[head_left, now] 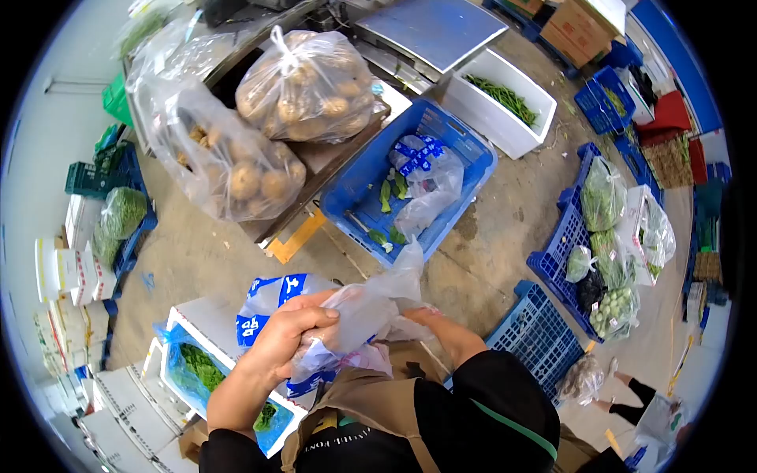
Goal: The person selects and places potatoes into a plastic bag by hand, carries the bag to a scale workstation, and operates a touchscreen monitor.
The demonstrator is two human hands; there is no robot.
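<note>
My left hand (303, 319) is closed around a crumpled clear plastic bag (363, 311) with blue and white printing, held in front of my apron. My right hand (422, 315) is at the other side of this bag; the plastic hides its fingers. Just beyond the hands stands a blue plastic crate (347, 189) holding another crumpled printed bag (434, 177) and some loose green leaves (386, 195).
Tied potato bags (307, 87) rest on a bench beside a metal scale platform (432, 31). A white foam box (501, 98) contains green beans. Leafy greens (201, 365) lie in a lined foam box at lower left. Bagged vegetables (603, 205) sit on blue crates; another person's legs (627, 398) show at right.
</note>
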